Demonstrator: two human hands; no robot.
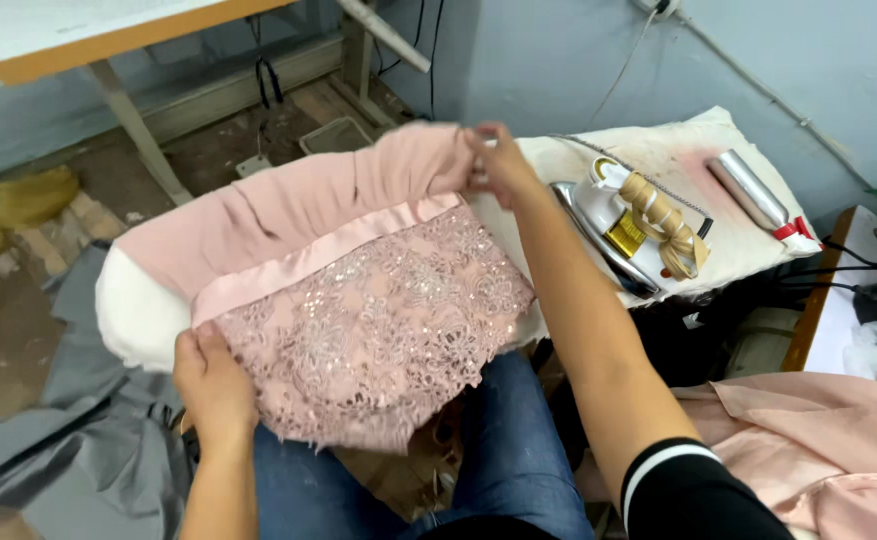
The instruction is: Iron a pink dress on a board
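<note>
Padded ironing board (pixel 129 310) mid-frame: both hands (pixel 214 385) (pixel 499 160) with fingers pinching pink lace garment (pixel 379 320); iron (pixel 619 225), spray bottle (pixel 759 195) sit right.

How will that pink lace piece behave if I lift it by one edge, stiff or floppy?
Probably floppy: the lace piece already droops over the edge of the padded board. Likely light, since the left hand and right hand hold it by fingertips. Its sequins and open lace edge may snag.
</note>
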